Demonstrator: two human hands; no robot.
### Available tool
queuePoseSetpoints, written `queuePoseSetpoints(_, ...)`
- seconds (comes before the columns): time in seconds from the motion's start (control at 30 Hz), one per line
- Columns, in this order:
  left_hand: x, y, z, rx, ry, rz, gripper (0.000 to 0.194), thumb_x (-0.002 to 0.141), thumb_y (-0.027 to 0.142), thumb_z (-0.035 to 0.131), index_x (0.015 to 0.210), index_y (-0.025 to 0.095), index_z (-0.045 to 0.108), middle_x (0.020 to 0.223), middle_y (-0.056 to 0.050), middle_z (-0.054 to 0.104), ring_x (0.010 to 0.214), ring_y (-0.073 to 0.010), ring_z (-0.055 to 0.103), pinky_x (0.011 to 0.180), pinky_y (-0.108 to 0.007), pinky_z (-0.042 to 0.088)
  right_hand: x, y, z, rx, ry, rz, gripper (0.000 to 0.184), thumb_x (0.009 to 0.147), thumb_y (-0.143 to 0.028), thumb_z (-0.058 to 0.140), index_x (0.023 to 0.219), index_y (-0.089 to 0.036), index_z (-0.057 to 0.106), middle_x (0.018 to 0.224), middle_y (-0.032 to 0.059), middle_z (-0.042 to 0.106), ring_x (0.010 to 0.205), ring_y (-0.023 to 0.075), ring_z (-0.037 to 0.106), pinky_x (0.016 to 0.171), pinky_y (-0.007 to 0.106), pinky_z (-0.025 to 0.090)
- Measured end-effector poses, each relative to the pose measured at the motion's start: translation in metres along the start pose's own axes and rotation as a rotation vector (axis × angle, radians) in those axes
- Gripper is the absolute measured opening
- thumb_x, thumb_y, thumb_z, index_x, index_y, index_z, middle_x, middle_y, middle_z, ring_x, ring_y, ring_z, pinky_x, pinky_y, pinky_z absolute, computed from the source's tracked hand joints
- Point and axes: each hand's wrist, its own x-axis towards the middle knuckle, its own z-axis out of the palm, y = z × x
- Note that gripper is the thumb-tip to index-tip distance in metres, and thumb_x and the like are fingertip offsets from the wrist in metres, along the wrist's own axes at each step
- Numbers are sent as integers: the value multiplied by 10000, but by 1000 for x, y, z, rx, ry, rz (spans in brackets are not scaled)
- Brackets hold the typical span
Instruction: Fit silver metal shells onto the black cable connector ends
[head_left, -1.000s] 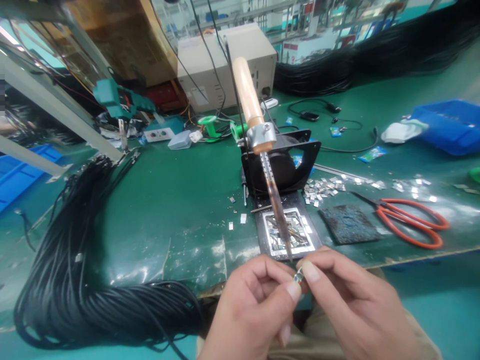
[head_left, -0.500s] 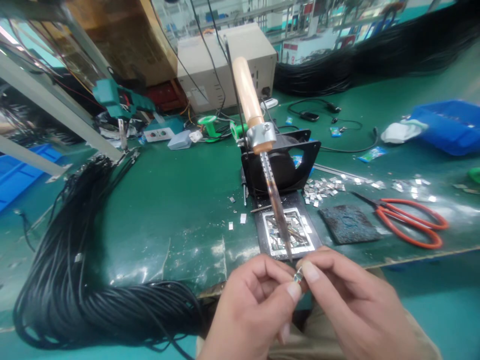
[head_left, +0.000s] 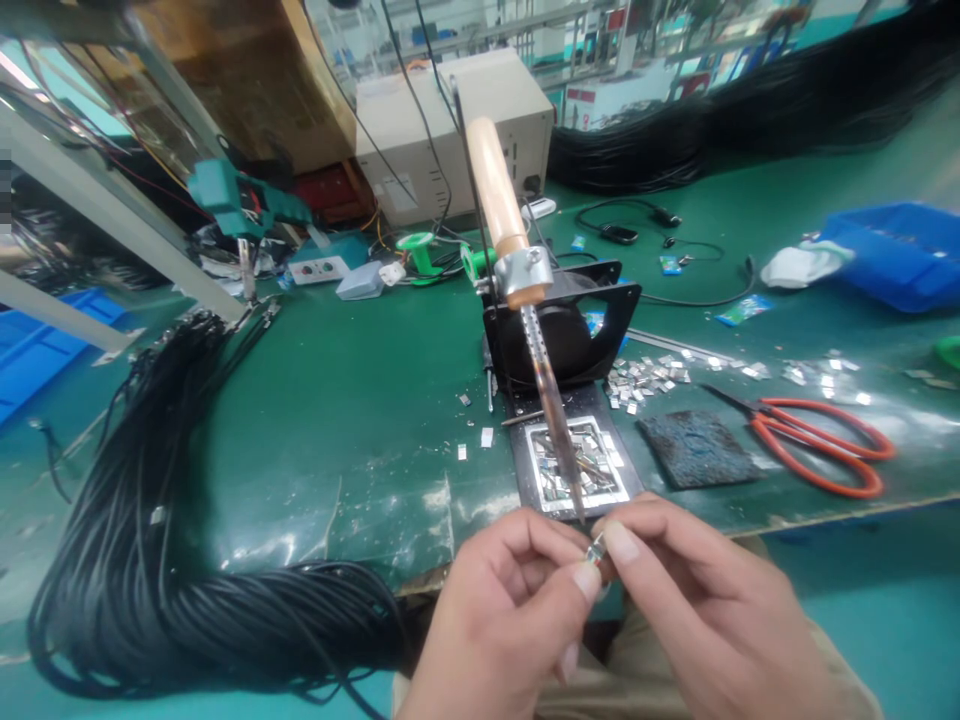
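A tiny metal connector (head_left: 595,551) sits pinched at the fingertips, in front of the table's near edge. My left hand (head_left: 510,600) is closed on it between thumb and forefinger. From the other side my right hand (head_left: 690,590) is closed as well, its thumb and forefinger at the connector's upper end; any thin wire there is too small to make out. Just above the fingertips is the tip of a soldering iron (head_left: 555,410) with a wooden handle, clamped pointing down. Beneath the iron lies a white-rimmed square tray (head_left: 535,478) of small metal pieces.
A black fan frame (head_left: 619,310) stands behind the tray. To the right are a dark sponge pad (head_left: 697,449), orange-handled scissors (head_left: 817,440) and scattered metal pieces (head_left: 649,378). A big coil of black cable (head_left: 225,610) covers the left. Further back is a blue bin (head_left: 900,255).
Both hands stay in nearly the same place under the iron's tip. The connector between the fingertips appears slightly turned; nothing else has visibly moved.
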Motion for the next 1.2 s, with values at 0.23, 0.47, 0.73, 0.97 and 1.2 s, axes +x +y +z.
queuePoseSetpoints(0.23, 1, 1, 2, -97, 25, 7, 326, 804, 369, 907, 804, 158, 659, 521, 79, 534, 427, -34, 364, 455, -155, 268, 3, 5, 2, -21, 23, -52, 273, 1038, -395, 603, 835, -264, 728, 729, -38, 707, 610, 135, 649, 559, 214, 505)
queuePoseSetpoints(0.47, -1, 2, 2, 18, 72, -4, 328, 849, 416, 847, 767, 171, 644, 427, 96, 478, 409, -47, 297, 450, -172, 232, 3, 8, 1, -29, 39, -79, 248, 1030, -380, 622, 834, -267, 724, 714, -47, 698, 614, 128, 637, 556, 195, 503)
queuePoseSetpoints(0.73, -3, 0, 1, 100, 97, 3, 297, 912, 402, 775, 776, 178, 634, 422, 103, 465, 414, -54, 278, 461, -185, 224, 4, 5, 1, -15, 47, -117, 264, 1028, -362, 625, 799, -266, 715, 669, -62, 670, 565, 108, 603, 527, 173, 484)
queuePoseSetpoints(0.97, -4, -3, -4, 60, 93, 15, 329, 845, 430, 854, 781, 164, 671, 509, 72, 533, 427, -46, 346, 446, -171, 238, -1, 1, -1, -17, 82, -55, 270, 1005, -398, 642, 782, -271, 723, 687, -45, 680, 594, 125, 621, 550, 177, 505)
queuePoseSetpoints(1.2, -9, -5, 2, 37, 62, 18, 271, 797, 344, 903, 764, 148, 719, 763, -11, 714, 513, -44, 475, 480, -162, 348, -15, 4, -10, 3, 89, 5, 245, 972, -411, 667, 780, -289, 758, 733, -28, 731, 620, 143, 675, 538, 173, 535)
